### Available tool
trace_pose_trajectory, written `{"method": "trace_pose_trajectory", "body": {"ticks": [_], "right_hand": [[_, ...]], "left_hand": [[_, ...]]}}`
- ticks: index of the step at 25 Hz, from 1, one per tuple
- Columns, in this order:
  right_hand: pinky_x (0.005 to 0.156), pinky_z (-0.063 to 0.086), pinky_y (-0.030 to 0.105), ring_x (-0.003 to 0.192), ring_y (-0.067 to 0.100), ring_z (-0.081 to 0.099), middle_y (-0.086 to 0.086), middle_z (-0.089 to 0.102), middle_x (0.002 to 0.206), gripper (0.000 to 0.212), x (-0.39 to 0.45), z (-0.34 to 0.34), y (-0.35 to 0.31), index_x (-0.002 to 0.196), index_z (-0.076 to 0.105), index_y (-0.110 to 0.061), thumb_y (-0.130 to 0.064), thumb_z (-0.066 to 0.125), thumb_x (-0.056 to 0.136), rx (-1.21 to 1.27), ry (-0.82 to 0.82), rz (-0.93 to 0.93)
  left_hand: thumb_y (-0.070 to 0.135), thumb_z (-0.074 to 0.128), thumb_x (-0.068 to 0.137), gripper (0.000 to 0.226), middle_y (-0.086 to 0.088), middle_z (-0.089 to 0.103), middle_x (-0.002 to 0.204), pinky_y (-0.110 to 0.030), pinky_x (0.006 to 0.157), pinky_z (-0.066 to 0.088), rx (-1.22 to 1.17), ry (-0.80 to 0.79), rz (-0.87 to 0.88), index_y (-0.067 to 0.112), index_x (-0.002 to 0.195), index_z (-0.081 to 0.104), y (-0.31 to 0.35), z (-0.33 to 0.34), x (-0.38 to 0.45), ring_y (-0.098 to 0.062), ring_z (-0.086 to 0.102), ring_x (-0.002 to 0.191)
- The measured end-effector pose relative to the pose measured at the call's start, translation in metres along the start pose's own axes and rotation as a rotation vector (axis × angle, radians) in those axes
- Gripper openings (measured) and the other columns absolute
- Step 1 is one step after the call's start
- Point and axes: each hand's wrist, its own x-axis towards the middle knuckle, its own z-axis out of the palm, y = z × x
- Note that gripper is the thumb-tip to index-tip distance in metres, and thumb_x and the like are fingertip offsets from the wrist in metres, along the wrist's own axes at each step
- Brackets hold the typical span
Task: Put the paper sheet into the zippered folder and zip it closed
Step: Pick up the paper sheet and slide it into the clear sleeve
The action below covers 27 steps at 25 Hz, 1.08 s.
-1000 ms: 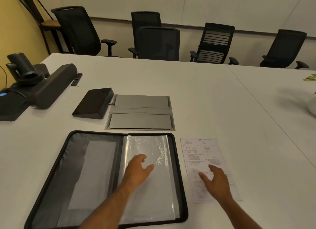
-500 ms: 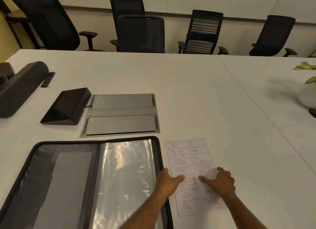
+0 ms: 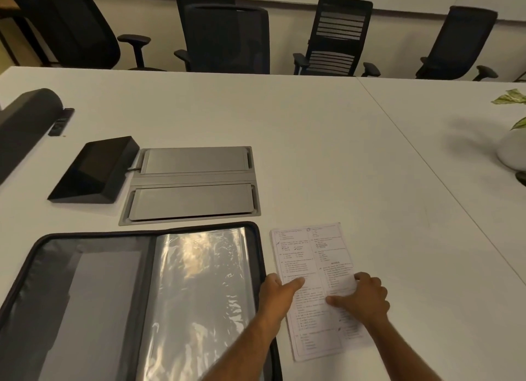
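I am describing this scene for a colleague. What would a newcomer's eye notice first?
First, the two hands on the printed paper sheet near the table's front edge: the left hand on its left side, the right hand on its right. Just left of it lies the zippered folder, open flat, its shiny plastic sleeve catching light.

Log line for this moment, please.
folder open flat, unzipped | paper sheet on table beside it | left hand touching sheet | right hand gripping its right edge | insertion pending
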Motion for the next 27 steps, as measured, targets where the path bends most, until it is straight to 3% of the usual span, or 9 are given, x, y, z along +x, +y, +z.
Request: {"method": "trace_pose_trajectory", "body": {"ticks": [4, 7, 10, 12, 15, 17, 19, 22, 27], "right_hand": [[0.091, 0.050, 0.046, 0.111, 0.029, 0.053, 0.006, 0.050, 0.117, 0.107, 0.002, 0.001, -0.001, 0.122, 0.047, -0.018, -0.067, 0.083, 0.033, 0.002, -0.026, 0.008], [0.074, 0.059, 0.040, 0.091, 0.024, 0.063, 0.003, 0.057, 0.106, 0.099, 0.001, 0.002, 0.000, 0.111, 0.042, -0.017, -0.057, 0.088, 0.033, 0.155, -0.076, -0.044], [0.059, 0.050, 0.024, 0.086, 0.021, 0.062, -0.002, 0.056, 0.106, 0.107, -0.004, 0.007, 0.002, 0.122, 0.027, -0.018, -0.042, 0.093, 0.042, 0.280, -0.109, -0.090], [0.061, 0.048, 0.024, 0.089, 0.021, 0.062, -0.004, 0.058, 0.106, 0.099, -0.007, 0.009, 0.005, 0.127, 0.035, -0.015, -0.035, 0.092, 0.049, 0.304, -0.081, -0.117], [0.071, 0.058, 0.037, 0.079, 0.017, 0.067, 0.002, 0.071, 0.097, 0.049, -0.009, 0.003, 0.011, 0.099, 0.060, -0.017, -0.018, 0.088, 0.059, 0.536, -0.001, -0.084], [0.067, 0.060, 0.041, 0.077, 0.026, 0.071, 0.007, 0.074, 0.088, 0.035, -0.009, -0.008, 0.012, 0.087, 0.065, -0.015, -0.007, 0.086, 0.060, 0.777, 0.017, -0.062], [0.060, 0.060, 0.033, 0.081, 0.032, 0.072, 0.008, 0.076, 0.087, 0.033, -0.009, -0.019, 0.009, 0.086, 0.067, -0.011, 0.003, 0.083, 0.061, 1.028, -0.003, -0.135], [0.065, 0.060, 0.027, 0.089, 0.027, 0.072, 0.006, 0.076, 0.098, 0.041, -0.008, -0.035, 0.003, 0.096, 0.070, -0.011, 0.003, 0.079, 0.059, 1.236, -0.023, -0.259], [0.077, 0.059, 0.029, 0.099, 0.025, 0.069, 0.008, 0.073, 0.109, 0.044, -0.006, -0.041, 0.003, 0.107, 0.070, -0.010, -0.004, 0.079, 0.064, 1.255, -0.082, -0.410]], "left_hand": [[0.026, 0.075, 0.083, 0.023, 0.005, 0.075, 0.095, -0.023, 0.066, 0.058, -0.045, -0.019, 0.001, 0.015, 0.101, 0.065, -0.002, 0.002, 0.002, -0.009, 0.073, 0.081], [0.021, 0.071, 0.086, 0.013, 0.008, 0.073, 0.093, -0.016, 0.060, 0.056, 0.064, 0.023, 0.057, 0.020, 0.097, 0.064, -0.006, 0.006, 0.000, -0.006, 0.071, 0.078], [0.020, 0.062, 0.092, 0.009, 0.011, 0.068, 0.097, -0.014, 0.059, 0.055, 0.220, 0.013, 0.113, 0.024, 0.098, 0.057, -0.011, 0.006, -0.003, -0.006, 0.069, 0.081], [0.018, 0.055, 0.095, 0.012, 0.013, 0.065, 0.102, -0.015, 0.060, 0.056, 0.271, -0.004, 0.158, 0.026, 0.103, 0.053, -0.014, 0.002, -0.004, -0.006, 0.067, 0.085], [0.016, 0.048, 0.099, 0.013, 0.010, 0.064, 0.110, -0.018, 0.065, 0.058, 0.326, 0.013, 0.255, 0.026, 0.108, 0.049, -0.013, -0.003, -0.006, -0.007, 0.066, 0.089], [0.018, 0.047, 0.101, 0.011, 0.009, 0.063, 0.113, -0.019, 0.067, 0.059, 0.325, 0.037, 0.356, 0.025, 0.109, 0.047, -0.010, -0.004, -0.008, -0.006, 0.066, 0.091], [0.022, 0.047, 0.101, 0.007, 0.009, 0.063, 0.112, -0.019, 0.070, 0.059, 0.312, 0.056, 0.508, 0.024, 0.108, 0.048, -0.004, -0.005, -0.011, 0.000, 0.064, 0.093], [0.030, 0.050, 0.099, 0.009, 0.014, 0.061, 0.103, -0.019, 0.070, 0.059, 0.303, 0.071, 0.713, 0.028, 0.108, 0.048, 0.007, -0.005, -0.014, 0.005, 0.062, 0.094], [0.042, 0.058, 0.093, 0.030, 0.027, 0.058, 0.103, -0.011, 0.073, 0.054, 0.273, 0.046, 0.726, 0.032, 0.120, 0.050, 0.015, -0.004, -0.013, 0.010, 0.058, 0.099]]}}
